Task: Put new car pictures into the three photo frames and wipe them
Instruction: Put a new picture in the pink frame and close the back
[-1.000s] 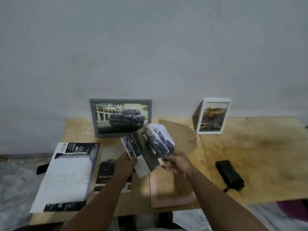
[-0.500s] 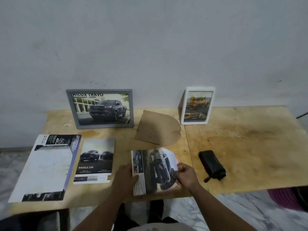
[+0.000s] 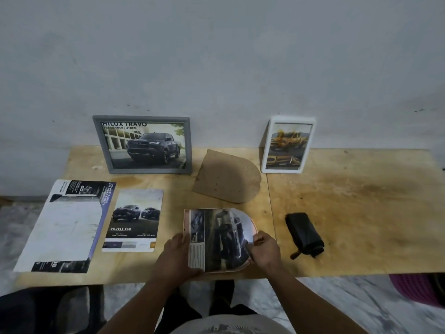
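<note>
Wooden worktop [image 3: 349, 213] against a grey wall: far left, a grey frame [image 3: 142, 144] reads "HILUX TRAVO PRERUNNER / 4TREX"; a leaflet [image 3: 133, 220] reads "DOUBLE CAB". At the near edge, left hand [image 3: 177, 255] and right hand [image 3: 263, 251] fingers pinch a car picture [image 3: 219, 239] lying over a pink arched frame [image 3: 252, 229].

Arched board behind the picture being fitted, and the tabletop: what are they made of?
Arched board: looks like brown fibreboard or thick card, matte, speckled, uncoated; which of the two, I cannot tell. Table: seems plywood, bare pale wood with faint grain, dark stains and a seam between two sheets; no gloss, so probably unvarnished.
</note>
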### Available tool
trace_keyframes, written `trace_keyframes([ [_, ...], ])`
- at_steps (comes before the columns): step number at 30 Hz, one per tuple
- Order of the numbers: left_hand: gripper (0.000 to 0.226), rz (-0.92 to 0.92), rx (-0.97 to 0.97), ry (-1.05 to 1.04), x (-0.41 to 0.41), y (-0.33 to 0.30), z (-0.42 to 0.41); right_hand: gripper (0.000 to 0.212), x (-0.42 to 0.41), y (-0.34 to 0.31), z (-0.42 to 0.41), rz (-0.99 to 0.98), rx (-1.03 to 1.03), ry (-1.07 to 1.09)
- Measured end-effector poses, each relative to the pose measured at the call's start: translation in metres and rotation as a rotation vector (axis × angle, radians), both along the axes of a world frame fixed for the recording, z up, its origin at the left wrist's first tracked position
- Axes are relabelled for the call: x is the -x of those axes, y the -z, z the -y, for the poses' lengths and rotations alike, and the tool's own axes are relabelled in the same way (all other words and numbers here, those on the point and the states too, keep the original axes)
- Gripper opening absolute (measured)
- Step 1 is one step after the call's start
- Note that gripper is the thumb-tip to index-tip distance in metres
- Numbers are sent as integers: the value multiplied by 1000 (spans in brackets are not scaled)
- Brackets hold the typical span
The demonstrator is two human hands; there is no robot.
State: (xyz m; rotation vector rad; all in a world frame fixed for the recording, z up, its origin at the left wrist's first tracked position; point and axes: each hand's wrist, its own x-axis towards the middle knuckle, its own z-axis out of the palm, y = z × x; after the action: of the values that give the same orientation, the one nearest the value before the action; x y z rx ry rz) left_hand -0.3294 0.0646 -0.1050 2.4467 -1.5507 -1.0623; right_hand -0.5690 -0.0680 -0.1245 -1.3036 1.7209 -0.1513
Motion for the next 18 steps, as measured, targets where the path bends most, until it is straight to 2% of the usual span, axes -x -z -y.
trace_keyframes([
  [5,123,66,14,47,0,4,-2,26,2,-12,-2,-109,88,-157],
  [12,140,103,72,86,-5,21,-11,13,-12,-26,49,-44,157,-96],
  [15,145,133,66,87,-9,32,-15,39,-35,-31,93,-55,122,-45],
  [18,136,115,88,107,-10,36,-18,69,-56,-24,129,-44,38,23],
])
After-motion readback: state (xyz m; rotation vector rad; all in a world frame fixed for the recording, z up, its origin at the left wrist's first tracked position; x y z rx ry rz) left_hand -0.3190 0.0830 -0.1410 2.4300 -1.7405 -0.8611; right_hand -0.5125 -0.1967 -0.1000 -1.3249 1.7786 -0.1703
